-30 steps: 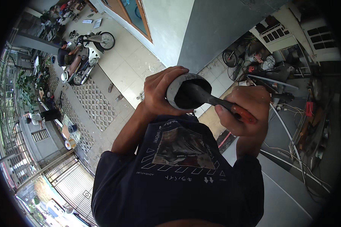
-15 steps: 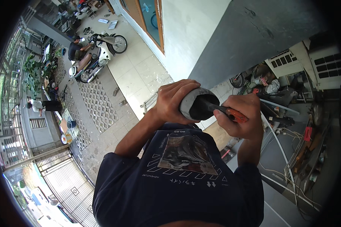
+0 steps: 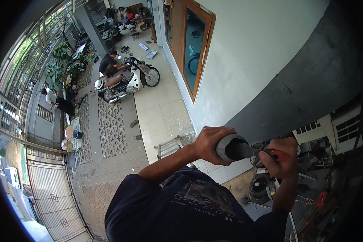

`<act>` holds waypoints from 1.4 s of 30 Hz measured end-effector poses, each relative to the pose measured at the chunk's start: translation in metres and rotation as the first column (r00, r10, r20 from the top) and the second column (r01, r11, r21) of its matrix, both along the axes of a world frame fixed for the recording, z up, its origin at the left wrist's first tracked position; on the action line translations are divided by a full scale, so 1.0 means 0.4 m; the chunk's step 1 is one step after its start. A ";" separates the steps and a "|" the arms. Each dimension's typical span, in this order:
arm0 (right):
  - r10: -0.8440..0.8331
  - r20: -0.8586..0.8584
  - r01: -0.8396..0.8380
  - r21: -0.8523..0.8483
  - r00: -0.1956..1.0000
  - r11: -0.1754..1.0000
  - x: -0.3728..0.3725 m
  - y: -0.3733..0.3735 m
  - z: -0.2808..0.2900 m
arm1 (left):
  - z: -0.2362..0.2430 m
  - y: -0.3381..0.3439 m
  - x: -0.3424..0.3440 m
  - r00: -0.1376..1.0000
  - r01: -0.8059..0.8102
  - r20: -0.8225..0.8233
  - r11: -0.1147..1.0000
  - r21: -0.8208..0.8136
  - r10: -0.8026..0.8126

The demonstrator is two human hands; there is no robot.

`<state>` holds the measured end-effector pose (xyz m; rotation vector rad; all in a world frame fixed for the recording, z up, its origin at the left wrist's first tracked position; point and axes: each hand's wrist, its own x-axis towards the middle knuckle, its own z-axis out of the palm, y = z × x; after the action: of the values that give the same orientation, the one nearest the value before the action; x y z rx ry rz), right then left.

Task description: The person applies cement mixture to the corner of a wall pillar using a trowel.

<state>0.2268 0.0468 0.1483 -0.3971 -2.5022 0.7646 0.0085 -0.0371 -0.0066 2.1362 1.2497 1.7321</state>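
Note:
My left hand is wrapped round a grey, rounded container with a dark, open mouth turned to the right. A putty knife with a dark blade and an orange-red handle is gripped in my right hand. Its blade reaches into the container's mouth, against or near the rim. What lies deep inside the container is too dark to make out. Both hands are raised in front of my chest, close to the lower, dark grey part of the wall.
A metal ladder lies or leans by the wall's corner. Beyond it, a person crouches beside a motorcycle; another person stands near the fence. Buckets stand at left. A tyre and clutter fill the lower right.
The view has swung, showing more of the wall and the orange-brown window. My hands, still holding the container and putty knife, appear lower and farther right in the picture.

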 end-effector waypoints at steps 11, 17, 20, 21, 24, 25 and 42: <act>-0.150 0.045 0.146 0.094 0.988 0.985 -0.017 -0.028 0.081 | 0.035 0.060 -0.029 0.992 0.124 0.028 0.992 0.003 -0.124; -0.265 -0.042 0.268 0.187 0.963 0.945 0.000 -0.046 0.084 | 0.061 0.101 -0.015 0.982 0.180 0.053 0.984 0.006 -0.180; -0.351 -0.066 0.356 0.209 0.934 0.911 0.033 -0.056 0.090 | 0.081 0.120 0.002 0.969 0.238 0.071 0.971 0.001 -0.238; -0.375 -0.135 0.396 0.211 0.917 0.894 0.046 -0.060 0.087 | 0.089 0.130 0.010 0.963 0.255 0.081 0.967 0.019 -0.255; -0.391 -0.036 0.389 0.217 0.920 0.895 0.113 -0.069 0.097 | 0.115 0.160 0.036 0.938 0.329 0.108 0.944 0.035 -0.331; -0.370 -0.112 0.386 0.293 0.922 0.875 0.128 -0.070 0.087 | 0.124 0.169 0.045 0.928 0.358 0.105 0.934 0.017 -0.358; -0.333 -0.294 0.401 0.214 0.896 0.891 0.162 -0.097 0.141 | 0.168 0.206 0.096 0.889 0.458 0.054 0.886 -0.066 -0.455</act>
<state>0.2917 0.0079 0.2048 -0.6161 -2.1593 0.2932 0.0470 0.0454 0.0606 2.1201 0.7047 1.4837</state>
